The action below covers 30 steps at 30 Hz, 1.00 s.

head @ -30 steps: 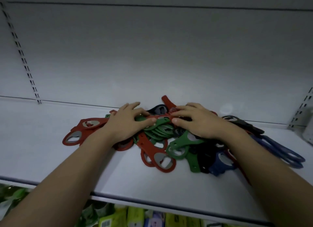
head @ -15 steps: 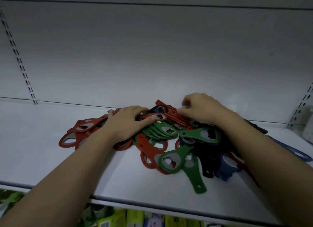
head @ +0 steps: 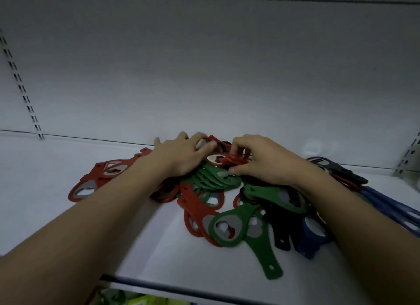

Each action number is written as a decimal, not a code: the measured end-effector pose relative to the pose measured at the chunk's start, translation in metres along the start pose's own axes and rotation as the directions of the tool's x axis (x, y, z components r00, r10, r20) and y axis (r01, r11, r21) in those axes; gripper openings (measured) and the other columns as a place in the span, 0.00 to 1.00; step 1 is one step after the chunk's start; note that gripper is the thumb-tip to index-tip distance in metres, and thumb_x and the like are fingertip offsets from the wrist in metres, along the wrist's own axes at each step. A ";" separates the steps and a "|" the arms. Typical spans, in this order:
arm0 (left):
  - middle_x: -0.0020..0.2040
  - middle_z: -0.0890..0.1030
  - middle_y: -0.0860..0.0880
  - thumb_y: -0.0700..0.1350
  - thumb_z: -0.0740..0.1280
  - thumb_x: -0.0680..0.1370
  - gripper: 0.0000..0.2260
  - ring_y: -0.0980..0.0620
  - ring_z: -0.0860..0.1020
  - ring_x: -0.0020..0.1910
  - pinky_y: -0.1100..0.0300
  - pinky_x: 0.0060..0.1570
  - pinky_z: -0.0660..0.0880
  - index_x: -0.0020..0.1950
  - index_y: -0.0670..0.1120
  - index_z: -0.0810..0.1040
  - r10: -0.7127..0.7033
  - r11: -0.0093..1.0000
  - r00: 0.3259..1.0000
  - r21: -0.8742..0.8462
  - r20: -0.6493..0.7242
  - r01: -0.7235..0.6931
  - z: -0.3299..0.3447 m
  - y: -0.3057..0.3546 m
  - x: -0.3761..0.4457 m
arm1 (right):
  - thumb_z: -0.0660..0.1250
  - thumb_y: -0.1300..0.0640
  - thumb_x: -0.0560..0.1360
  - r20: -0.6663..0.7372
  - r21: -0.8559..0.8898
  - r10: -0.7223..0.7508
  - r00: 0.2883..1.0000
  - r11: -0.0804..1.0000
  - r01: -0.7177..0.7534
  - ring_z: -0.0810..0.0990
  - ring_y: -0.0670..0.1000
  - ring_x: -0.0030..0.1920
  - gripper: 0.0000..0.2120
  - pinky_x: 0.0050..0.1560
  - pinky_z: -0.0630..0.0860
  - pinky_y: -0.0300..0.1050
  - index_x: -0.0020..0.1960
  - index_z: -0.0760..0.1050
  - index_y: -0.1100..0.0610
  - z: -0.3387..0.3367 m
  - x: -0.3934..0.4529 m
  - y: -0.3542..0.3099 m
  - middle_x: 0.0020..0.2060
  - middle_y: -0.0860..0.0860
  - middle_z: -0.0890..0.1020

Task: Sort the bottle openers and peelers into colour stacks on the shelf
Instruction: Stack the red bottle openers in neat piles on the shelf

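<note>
A mixed heap of red, green, black and blue bottle openers lies on the white shelf [head: 56,213]. My left hand [head: 179,154] reaches over the back of the heap and pinches a red opener [head: 212,140] between thumb and fingers. My right hand [head: 261,161] grips a bunch of red openers [head: 229,160] at the heap's top. A fan of green openers [head: 216,179] lies just below both hands. One green opener [head: 241,227] lies at the front with its handle pointing to the shelf edge. Red openers [head: 100,177] spread to the left.
Black openers [head: 341,170] and blue peelers [head: 391,204] lie at the right behind my right arm. The shelf's back wall [head: 204,77] rises close behind the heap. Slotted uprights [head: 22,91] stand at the left and right. Packaged goods [head: 136,300] show below the shelf's front edge.
My left hand slid back over the heap and took hold of a red opener. My right hand gathered the red bunch. The front green opener now lies nearer the shelf edge.
</note>
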State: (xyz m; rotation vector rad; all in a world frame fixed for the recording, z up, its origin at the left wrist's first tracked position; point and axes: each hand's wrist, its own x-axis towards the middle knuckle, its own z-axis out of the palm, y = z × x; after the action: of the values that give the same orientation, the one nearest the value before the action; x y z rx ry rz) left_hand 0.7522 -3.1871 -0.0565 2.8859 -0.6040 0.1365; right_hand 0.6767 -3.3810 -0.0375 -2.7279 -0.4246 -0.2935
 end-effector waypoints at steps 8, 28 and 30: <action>0.55 0.77 0.54 0.56 0.47 0.85 0.21 0.53 0.73 0.57 0.57 0.58 0.69 0.63 0.50 0.76 0.207 0.799 0.844 -0.413 -0.494 -0.438 -0.008 0.027 0.000 | 0.71 0.49 0.75 0.032 0.324 0.073 0.997 0.943 -0.080 0.83 0.43 0.49 0.09 0.56 0.79 0.44 0.54 0.82 0.49 -0.014 -0.003 0.010 0.49 0.46 0.85; 0.62 0.80 0.53 0.57 0.69 0.74 0.27 0.56 0.82 0.56 0.56 0.59 0.77 0.72 0.54 0.70 0.313 0.443 0.930 -0.836 -0.195 -0.324 -0.006 0.026 -0.016 | 0.72 0.57 0.74 -0.357 0.651 0.188 0.915 0.753 0.099 0.85 0.46 0.43 0.08 0.42 0.80 0.36 0.53 0.82 0.56 -0.023 -0.007 -0.008 0.44 0.49 0.86; 0.61 0.81 0.51 0.50 0.72 0.75 0.25 0.56 0.81 0.58 0.56 0.61 0.76 0.71 0.53 0.72 0.354 0.449 0.916 -0.825 -0.189 -0.344 -0.003 0.027 -0.016 | 0.72 0.58 0.74 -0.283 0.711 0.188 0.941 0.699 0.074 0.86 0.48 0.46 0.08 0.48 0.81 0.40 0.53 0.82 0.57 -0.016 -0.006 -0.008 0.45 0.51 0.86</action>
State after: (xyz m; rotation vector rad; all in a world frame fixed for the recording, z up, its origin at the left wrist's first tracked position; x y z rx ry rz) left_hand 0.7263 -3.2049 -0.0512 1.7608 -0.9405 -0.1070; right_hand 0.6661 -3.3813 -0.0217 -1.8621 -0.2713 -0.4560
